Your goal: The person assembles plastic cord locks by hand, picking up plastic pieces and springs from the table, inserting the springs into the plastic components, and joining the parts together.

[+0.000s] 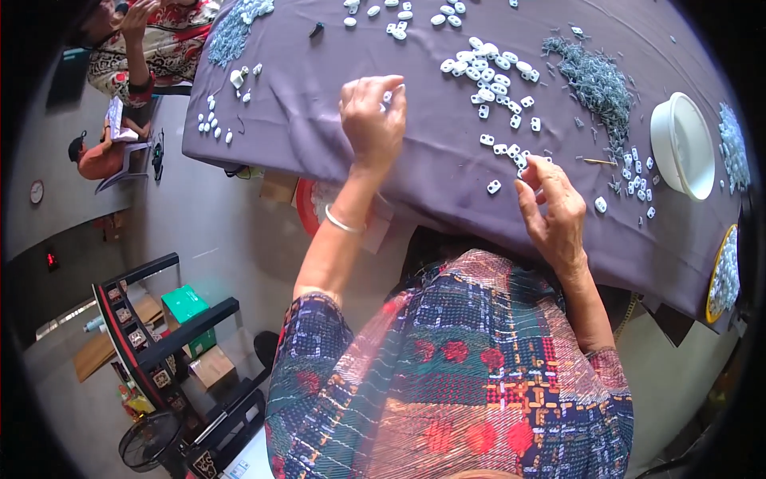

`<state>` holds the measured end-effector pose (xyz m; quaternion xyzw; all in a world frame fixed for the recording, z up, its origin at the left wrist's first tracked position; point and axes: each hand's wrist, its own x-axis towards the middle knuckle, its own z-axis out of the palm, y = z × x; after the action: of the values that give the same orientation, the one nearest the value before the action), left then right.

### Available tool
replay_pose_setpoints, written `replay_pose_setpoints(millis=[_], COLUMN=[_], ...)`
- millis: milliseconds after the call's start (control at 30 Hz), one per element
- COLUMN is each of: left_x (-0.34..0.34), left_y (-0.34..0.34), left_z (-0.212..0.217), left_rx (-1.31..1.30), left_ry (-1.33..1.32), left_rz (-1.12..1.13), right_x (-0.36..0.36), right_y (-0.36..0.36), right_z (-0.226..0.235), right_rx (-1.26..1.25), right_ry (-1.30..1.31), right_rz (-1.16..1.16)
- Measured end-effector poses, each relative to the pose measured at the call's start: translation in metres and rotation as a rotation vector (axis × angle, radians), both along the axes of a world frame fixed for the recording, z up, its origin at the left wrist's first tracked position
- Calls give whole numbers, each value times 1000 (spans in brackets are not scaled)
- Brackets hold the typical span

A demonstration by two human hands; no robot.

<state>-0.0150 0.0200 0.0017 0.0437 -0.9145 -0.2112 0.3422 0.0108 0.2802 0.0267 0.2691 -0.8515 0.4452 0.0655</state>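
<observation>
Left hand (372, 126): thumb and forefinger seem to pinch one white piece (388, 96) above table (287, 88). Right hand (560, 214): curved, thumb apart from fingers, fingertips at white pieces (487, 74) in front; cannot tell whether any gripped. Best handling, judged: take single piece by edges, light pinch, neighbours undisturbed. Counts: two hands; one white tub (667, 144); one thin stick (600, 161); white pieces, grey pins (592, 78): dozens, overlapping, no exact count.
</observation>
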Motion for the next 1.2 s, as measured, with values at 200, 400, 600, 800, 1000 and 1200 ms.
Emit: replay_pose_setpoints(millis=[200, 400, 600, 800, 1000, 1200], left_x=[-6, 7, 14, -9, -35, -19], left_y=[-7, -27, -67, -12, 76, 93], left_z=[-18, -15, -13, 7, -12, -12], left_rx=[-181, -148, -195, -238, 47, 136], left_ry=[-119, -174, -181, -114, -187, -209], left_rz=[-69, -76, 23, -84, -375, -496], right_x=[-1, 2, -1, -3, -4, -19], right_y=[5, 2, 7, 16, 17, 33], right_z=[-11, -11, -16, -18, -19, -13], right_rx=[67, 93, 81, 77, 88, 75], right_ry=[-1, 40, 77, 34, 133, 78], right_rz=[25, 6, -60, -100, -61, -239])
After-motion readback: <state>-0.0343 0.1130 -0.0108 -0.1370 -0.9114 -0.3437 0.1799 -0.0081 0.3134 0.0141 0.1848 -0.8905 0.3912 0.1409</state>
